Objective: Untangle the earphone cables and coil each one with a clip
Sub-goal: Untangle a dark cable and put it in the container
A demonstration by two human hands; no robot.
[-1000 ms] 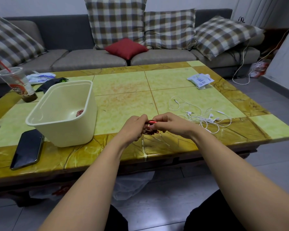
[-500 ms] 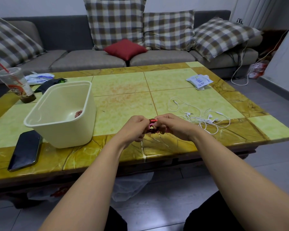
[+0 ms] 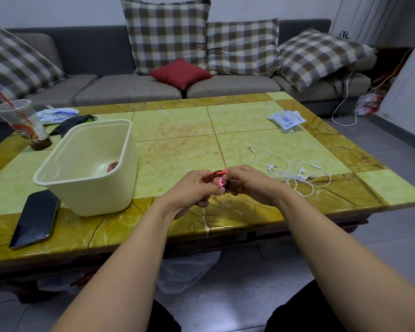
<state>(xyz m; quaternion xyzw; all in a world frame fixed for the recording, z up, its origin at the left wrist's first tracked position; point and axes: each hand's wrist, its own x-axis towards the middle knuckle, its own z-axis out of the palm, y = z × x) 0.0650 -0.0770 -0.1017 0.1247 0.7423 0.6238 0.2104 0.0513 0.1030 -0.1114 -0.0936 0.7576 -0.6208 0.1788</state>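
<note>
Both hands meet above the front of the yellow-green table. My left hand and my right hand together hold a small coil of red earphone cable, with a pink clip showing between the fingers. Most of the coil is hidden by the fingers. A tangle of white earphone cables lies on the table just right of my right hand. A cream plastic bin at the left holds another reddish coil.
A black phone lies at the front left beside the bin. A plastic cup with a red straw stands at the far left. A white packet lies at the back right. A sofa with cushions stands behind the table.
Both hands stay together on the red coil with small finger shifts. The pink clip now shows more plainly between the fingers.
</note>
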